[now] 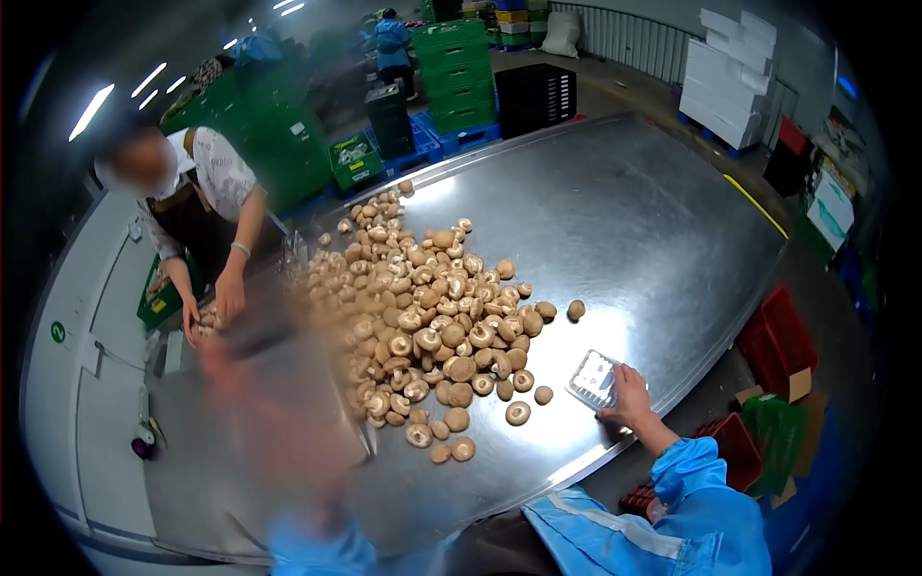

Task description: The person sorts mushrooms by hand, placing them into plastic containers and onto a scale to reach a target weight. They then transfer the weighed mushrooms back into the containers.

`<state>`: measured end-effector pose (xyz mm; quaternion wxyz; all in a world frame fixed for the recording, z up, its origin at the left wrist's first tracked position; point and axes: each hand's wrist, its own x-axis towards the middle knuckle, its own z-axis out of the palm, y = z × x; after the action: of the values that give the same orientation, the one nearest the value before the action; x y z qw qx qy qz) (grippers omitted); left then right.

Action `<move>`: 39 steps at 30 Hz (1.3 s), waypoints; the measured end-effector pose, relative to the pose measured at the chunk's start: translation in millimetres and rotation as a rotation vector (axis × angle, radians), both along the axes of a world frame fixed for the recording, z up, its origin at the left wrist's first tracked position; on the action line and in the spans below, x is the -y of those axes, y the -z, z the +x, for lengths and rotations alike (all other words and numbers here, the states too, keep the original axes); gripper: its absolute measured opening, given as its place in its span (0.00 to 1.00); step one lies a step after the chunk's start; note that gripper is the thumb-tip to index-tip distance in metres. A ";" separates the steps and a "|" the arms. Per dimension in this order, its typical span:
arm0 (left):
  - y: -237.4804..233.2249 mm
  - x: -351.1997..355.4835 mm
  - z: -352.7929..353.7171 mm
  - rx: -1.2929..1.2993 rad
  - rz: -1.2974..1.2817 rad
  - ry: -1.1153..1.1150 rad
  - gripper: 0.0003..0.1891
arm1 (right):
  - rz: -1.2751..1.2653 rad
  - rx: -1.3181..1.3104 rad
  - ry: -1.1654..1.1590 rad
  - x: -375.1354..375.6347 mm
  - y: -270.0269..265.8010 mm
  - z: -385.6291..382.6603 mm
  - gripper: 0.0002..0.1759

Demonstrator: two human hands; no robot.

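Note:
A large pile of brown mushrooms (432,307) lies on the metal table (624,211). To the right of the pile, a clear plastic tray (594,379) rests on the tabletop. My right hand (629,396) grips its right edge, thumb below and fingers above. My left hand (298,432) is a motion-smeared shape at the lower left, beyond a blue sleeve; its fingers and anything in them cannot be made out. Across the table's left side, a co-worker's hands (229,293) are low over a few mushrooms.
The co-worker (206,182) stands at the left behind a scale-like box (178,352). Green crates (456,77) and a black crate stack (536,99) stand beyond the far edge. Red crates (776,341) are at the right, white foam boxes (725,82) farther back.

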<state>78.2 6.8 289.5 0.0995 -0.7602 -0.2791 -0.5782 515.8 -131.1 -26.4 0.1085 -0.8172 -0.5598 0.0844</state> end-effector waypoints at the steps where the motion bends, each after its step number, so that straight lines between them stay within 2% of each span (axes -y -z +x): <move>1: -35.8 5.5 -6.1 -0.009 0.091 0.035 0.34 | -0.029 -0.007 0.006 -0.5 0.5 0.4 0.63; 3: -93.8 17.9 -20.5 -0.091 0.262 0.064 0.33 | -0.087 -0.017 0.026 -1.3 2.1 2.2 0.65; 5: -107.4 30.8 -31.1 -0.247 0.339 0.016 0.33 | -0.090 -0.019 -0.002 -1.6 2.5 4.5 0.64; 10: -114.5 52.3 -51.5 -0.431 0.388 -0.076 0.32 | -0.052 -0.032 -0.013 2.8 -0.1 4.7 0.64; 13: -119.1 60.1 -64.1 -0.452 0.381 -0.120 0.32 | -0.009 -0.045 -0.054 2.6 10.5 10.3 0.63; 14: -121.3 61.4 -68.0 -0.455 0.384 -0.138 0.31 | -0.046 0.024 -0.036 1.4 11.5 7.9 0.63; 15: -120.5 63.3 -70.9 -0.460 0.385 -0.157 0.31 | -0.080 -0.009 -0.055 -0.2 -5.0 2.4 0.63; 17: -122.6 65.4 -75.7 -0.459 0.392 -0.197 0.31 | 0.090 0.112 -0.110 6.8 13.2 7.1 0.60; 18: -123.8 65.6 -77.6 -0.460 0.394 -0.214 0.31 | -0.049 0.001 -0.084 4.8 7.0 10.0 0.63; 20: -123.7 65.2 -79.3 -0.467 0.405 -0.238 0.30 | 0.048 0.141 -0.155 7.2 43.5 27.4 0.67; 22: -123.1 66.0 -82.5 -0.481 0.403 -0.253 0.30 | 0.038 0.048 -0.168 4.3 72.7 47.8 0.70; 23: -121.7 66.4 -82.6 -0.484 0.399 -0.252 0.30 | -0.141 0.065 -0.049 3.2 20.8 10.3 0.52; 24: -119.7 67.3 -82.4 -0.486 0.390 -0.250 0.30 | -0.090 -0.002 -0.058 -0.8 20.3 10.7 0.58; 25: -116.5 68.3 -84.5 -0.481 0.378 -0.250 0.30 | -0.120 -0.060 -0.025 -0.1 17.3 11.4 0.56; 29: -107.0 68.2 -81.9 -0.452 0.352 -0.257 0.29 | -0.058 0.066 -0.073 5.2 54.9 35.2 0.56; 30: -104.8 61.7 -77.3 -0.451 0.344 -0.235 0.29 | -0.038 0.108 -0.098 1.9 71.5 49.9 0.63; 32: -104.2 55.2 -73.7 -0.456 0.331 -0.230 0.29 | 0.035 0.275 -0.112 0.4 128.5 70.8 0.70; 33: -106.5 53.3 -72.7 -0.472 0.322 -0.228 0.29 | -0.010 0.073 -0.080 1.5 52.0 28.1 0.70; 34: -106.9 49.8 -71.5 -0.467 0.318 -0.221 0.28 | 0.015 0.066 -0.067 1.0 22.2 9.9 0.66; 35: -106.7 47.8 -71.5 -0.461 0.319 -0.223 0.28 | 0.061 0.081 -0.063 4.8 11.4 4.9 0.62; 39: -104.6 43.3 -64.2 -0.459 0.327 -0.223 0.28 | 0.040 0.075 -0.053 -0.4 5.2 1.1 0.63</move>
<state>14.0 -36.5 394.2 0.3439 -0.8097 -0.2341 -0.4139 516.9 -130.8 -31.6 0.1014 -0.8023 -0.5864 0.0454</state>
